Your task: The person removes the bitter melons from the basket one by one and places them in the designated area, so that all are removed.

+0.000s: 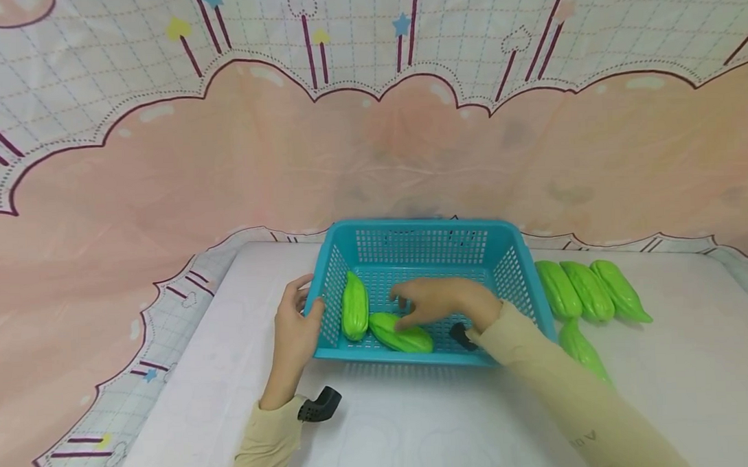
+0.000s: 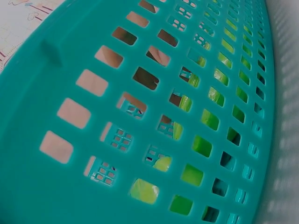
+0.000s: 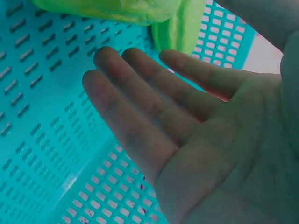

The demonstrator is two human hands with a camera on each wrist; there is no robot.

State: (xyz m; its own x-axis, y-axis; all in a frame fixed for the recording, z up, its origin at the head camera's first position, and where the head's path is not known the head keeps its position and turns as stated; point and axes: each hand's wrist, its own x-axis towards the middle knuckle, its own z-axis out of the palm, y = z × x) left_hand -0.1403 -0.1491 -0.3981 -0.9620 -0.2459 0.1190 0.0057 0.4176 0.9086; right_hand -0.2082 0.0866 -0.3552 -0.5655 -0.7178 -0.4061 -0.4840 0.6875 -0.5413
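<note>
A blue plastic basket (image 1: pixel 420 223) with perforated walls stands in the middle of the head view. My left hand (image 1: pixel 296 332) grips its left rim, thumb over the edge; the left wrist view shows the outside of the basket wall (image 2: pixel 65 140). Inside, one green ridged gourd (image 1: pixel 355 310) lies lengthwise at the left wall. A second green gourd (image 1: pixel 405 337) lies slanted beside it. Over this one, inside the basket, is my right hand (image 1: pixel 435 299), its thumb close to the gourd; contact is unclear. In the right wrist view, its fingers (image 3: pixel 135 130) are extended and hold nothing.
To the right of the basket, three green gourds (image 1: pixel 589 291) lie side by side on the white table (image 1: pixel 682 387). Another gourd (image 1: pixel 581 350) lies in front of them, partly behind my right sleeve. A patterned cloth (image 1: pixel 371 158) hangs behind the table.
</note>
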